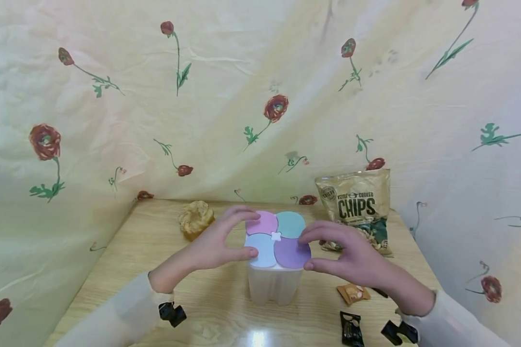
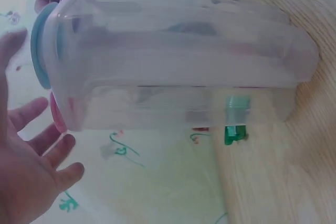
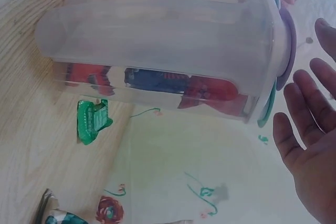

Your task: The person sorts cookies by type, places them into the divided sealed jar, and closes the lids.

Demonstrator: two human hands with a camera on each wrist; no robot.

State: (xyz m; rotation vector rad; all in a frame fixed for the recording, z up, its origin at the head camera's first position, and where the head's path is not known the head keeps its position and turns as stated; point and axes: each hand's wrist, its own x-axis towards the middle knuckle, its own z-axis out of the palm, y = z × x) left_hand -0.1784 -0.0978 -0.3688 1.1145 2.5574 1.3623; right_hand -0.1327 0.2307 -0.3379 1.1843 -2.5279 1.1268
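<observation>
A tall translucent plastic container [image 1: 273, 286] stands upright on the table, topped by rounded lids in pink [image 1: 260, 221], teal [image 1: 292, 223], light blue [image 1: 259, 251] and purple [image 1: 290, 254]. My left hand [image 1: 214, 241] is at its left side, fingers near the pink lid and thumb at the light blue one. On the other side, my right hand [image 1: 351, 250] has its fingertips by the purple lid's edge, thumb spread apart. Neither hand is curled round anything. Through the container's wall, red [image 3: 215, 92] and dark blue [image 3: 157, 80] wrapped items show in the right wrist view.
A bag of chips [image 1: 357, 205] stands behind at the right; a ring-shaped pastry [image 1: 195, 219] lies at the back left. An orange packet [image 1: 353, 292] and a black packet [image 1: 351, 330] lie front right. Behind the container is a green wrapper [image 3: 93, 121]. Floral cloth [image 1: 226, 106] hangs beyond.
</observation>
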